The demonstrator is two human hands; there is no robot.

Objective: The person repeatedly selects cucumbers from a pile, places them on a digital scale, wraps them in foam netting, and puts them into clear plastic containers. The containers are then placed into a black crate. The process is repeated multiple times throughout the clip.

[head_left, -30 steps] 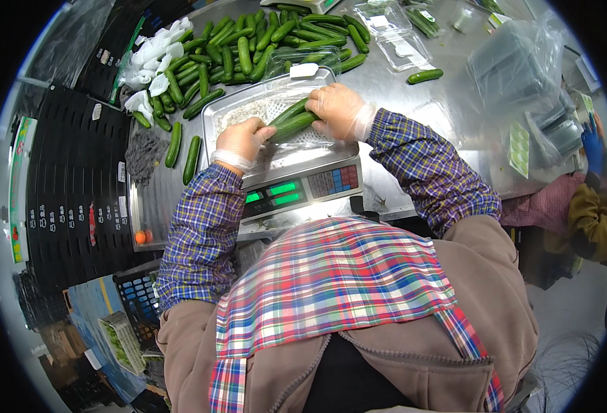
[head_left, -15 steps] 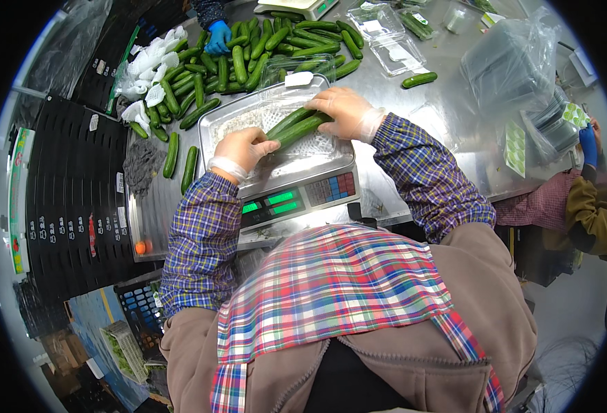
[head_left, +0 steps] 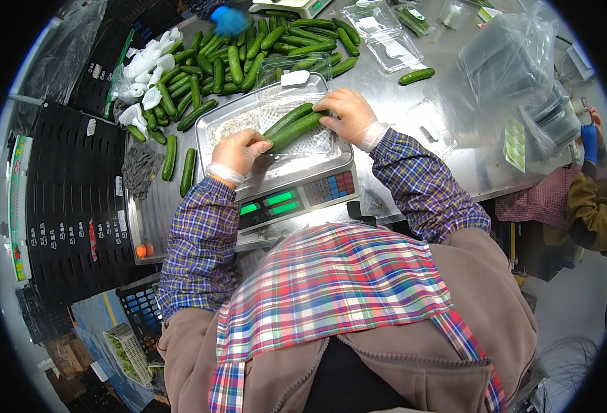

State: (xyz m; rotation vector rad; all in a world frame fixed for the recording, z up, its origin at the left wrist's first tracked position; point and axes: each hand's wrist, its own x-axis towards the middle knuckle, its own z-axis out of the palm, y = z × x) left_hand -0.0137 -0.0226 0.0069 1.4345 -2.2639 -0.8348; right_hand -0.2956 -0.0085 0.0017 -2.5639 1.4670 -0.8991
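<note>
Two green cucumbers [head_left: 295,132] lie side by side in a clear plastic tray [head_left: 325,146] on the metal pan of a weighing scale [head_left: 210,124]. My left hand [head_left: 240,153], in a thin clear glove, pinches their near-left ends. At the far-right ends, my right hand [head_left: 350,118] is closed on them, gloved the same way. A clear lid [head_left: 276,67] with a white label stands up behind the pan. Below the pan, the scale's panel shows lit green displays [head_left: 279,199] and a keypad [head_left: 328,188].
Behind the scale spreads a large pile of cucumbers [head_left: 235,65], with white foam nets [head_left: 145,69] on its left. A co-worker's blue-gloved hand [head_left: 229,20] is above it. Clear packs [head_left: 389,48] and stacked trays [head_left: 510,62] lie right; black crates [head_left: 76,186] stand left.
The co-worker's blue-gloved hand has lifted from the pile and moved away, now blurred. My hands have barely shifted and keep hold of the two cucumbers.
</note>
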